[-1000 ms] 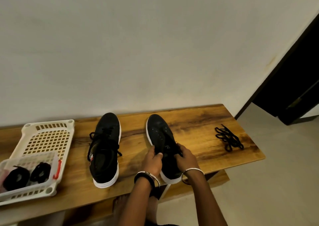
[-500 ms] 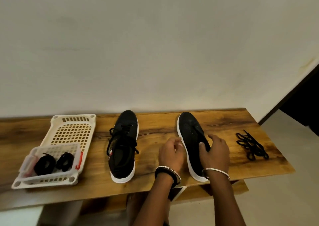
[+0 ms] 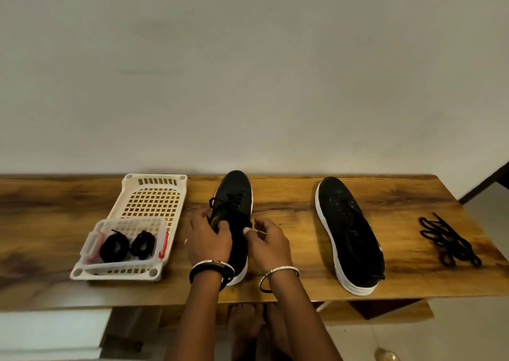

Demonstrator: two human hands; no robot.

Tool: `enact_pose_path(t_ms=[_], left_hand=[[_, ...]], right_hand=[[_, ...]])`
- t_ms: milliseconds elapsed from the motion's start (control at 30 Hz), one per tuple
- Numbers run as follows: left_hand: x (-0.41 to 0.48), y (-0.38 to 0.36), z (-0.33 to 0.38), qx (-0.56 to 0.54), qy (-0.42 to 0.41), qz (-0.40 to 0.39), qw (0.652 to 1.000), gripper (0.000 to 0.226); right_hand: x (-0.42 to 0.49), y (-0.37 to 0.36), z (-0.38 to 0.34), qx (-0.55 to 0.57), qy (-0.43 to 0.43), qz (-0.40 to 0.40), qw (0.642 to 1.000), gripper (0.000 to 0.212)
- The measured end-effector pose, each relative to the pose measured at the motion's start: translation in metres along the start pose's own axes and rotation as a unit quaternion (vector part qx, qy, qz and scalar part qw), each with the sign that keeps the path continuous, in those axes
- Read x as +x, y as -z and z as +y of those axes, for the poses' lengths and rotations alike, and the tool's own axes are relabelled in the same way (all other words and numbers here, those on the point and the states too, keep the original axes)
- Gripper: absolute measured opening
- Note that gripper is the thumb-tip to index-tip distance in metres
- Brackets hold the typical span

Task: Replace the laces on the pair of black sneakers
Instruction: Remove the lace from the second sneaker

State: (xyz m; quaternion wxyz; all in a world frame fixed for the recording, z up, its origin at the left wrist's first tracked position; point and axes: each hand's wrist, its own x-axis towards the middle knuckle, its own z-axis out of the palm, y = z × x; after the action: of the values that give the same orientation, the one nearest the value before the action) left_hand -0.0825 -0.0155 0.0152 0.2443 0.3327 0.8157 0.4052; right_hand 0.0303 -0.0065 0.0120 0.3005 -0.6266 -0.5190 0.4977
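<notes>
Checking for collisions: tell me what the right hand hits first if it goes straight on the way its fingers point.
The laced sneaker. The right hand points left at its near side, opposite the left hand gripping it. The thumb may already touch it; depth is unclear.

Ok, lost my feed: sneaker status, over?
Left hand on laced sneaker, gripping laces; right hand at its collar, grip unclear. Other sneaker unlaced, loose lace beside it. Nothing in the way.

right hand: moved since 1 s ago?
Yes. The right hand went left: off the unlaced sneaker, across to the laced sneaker beside the basket.
</notes>
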Motion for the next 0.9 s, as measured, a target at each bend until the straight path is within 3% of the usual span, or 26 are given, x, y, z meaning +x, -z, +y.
enact_pose_path(t_ms=[133, 267, 567, 767, 900], left_hand=[[0.004, 0.0, 0.0, -0.008, 0.09, -0.106, 0.99, 0.049], [0.005, -0.001, -0.002, 0.01, 0.083, -0.138, 0.987, 0.041], [-0.021, -0.026, 0.01, 0.012, 0.063, -0.228, 0.971, 0.024], [-0.026, -0.04, 0.013, 0.027, 0.023, -0.196, 0.98, 0.019], [-0.025, -0.041, 0.014, 0.031, -0.031, -0.146, 0.988, 0.01]], right_hand=[[0.004, -0.009, 0.002, 0.0, -0.008, -0.049, 0.999, 0.047], [0.003, -0.004, 0.006, -0.014, -0.021, -0.058, 0.998, 0.055], [0.007, 0.065, 0.026, -0.022, -0.085, -0.01, 0.996, 0.046], [0.008, 0.084, 0.032, 0.004, -0.078, 0.008, 0.997, 0.048], [0.011, 0.086, 0.028, -0.013, 0.029, 0.068, 0.997, 0.045]])
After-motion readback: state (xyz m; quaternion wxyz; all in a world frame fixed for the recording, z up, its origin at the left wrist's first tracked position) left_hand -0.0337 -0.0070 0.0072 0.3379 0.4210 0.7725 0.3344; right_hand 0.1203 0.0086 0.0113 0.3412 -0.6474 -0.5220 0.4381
